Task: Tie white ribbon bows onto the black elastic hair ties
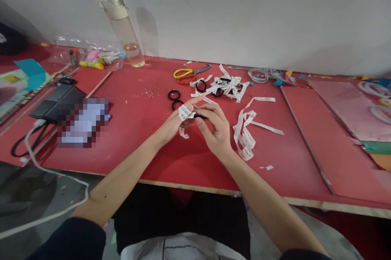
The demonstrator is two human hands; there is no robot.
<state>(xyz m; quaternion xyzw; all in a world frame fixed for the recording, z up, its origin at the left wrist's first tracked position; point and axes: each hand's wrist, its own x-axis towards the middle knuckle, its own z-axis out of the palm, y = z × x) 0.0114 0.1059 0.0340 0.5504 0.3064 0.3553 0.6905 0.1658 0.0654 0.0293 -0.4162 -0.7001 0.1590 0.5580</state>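
Over the middle of the red table, my two hands meet at a small black hair tie [200,116]. My left hand [173,126] is closed, and a white ribbon with printed letters [185,112] lies across its thumb side, with a tail hanging below. From the other side, the bent fingers of my right hand [217,127] pinch the hair tie; part of it is hidden by fingers. Just beyond lie loose black hair ties [174,95]. Behind my right hand is a pile of white-ribbon-wrapped rings [230,87], and loose printed ribbon [246,133] lies to its right.
Yellow-handled scissors [191,72] lie at the back, right of a tall water bottle [126,36]. On the left are a phone [85,121], a black box [58,103] and a white cable [61,173]. A red board [330,137] lies right; the wall closes the back.
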